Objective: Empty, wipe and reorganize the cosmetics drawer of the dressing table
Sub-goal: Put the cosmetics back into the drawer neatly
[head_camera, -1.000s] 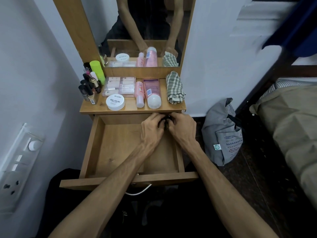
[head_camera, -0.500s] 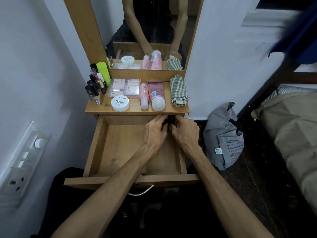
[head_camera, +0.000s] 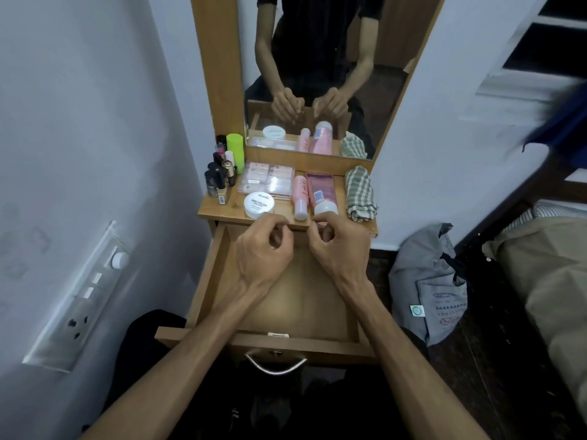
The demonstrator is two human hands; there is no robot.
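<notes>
Hovering over the open drawer (head_camera: pixel 286 300), left hand (head_camera: pixel 265 252) and right hand (head_camera: pixel 338 249) are pinching fingertips (contents too small to tell) near the table (head_camera: pixel 219 211) front edge.

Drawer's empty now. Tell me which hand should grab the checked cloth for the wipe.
Probably the right hand. The checked cloth lies at the shelf's right end, just beyond it. The left hand would have to cross over, past the pink bottles.

We see a switch panel (head_camera: pixel 79 300) on the left wall, a grey bag (head_camera: pixel 428 290) on the floor right, bed (head_camera: pixel 552 281) beside it.
</notes>
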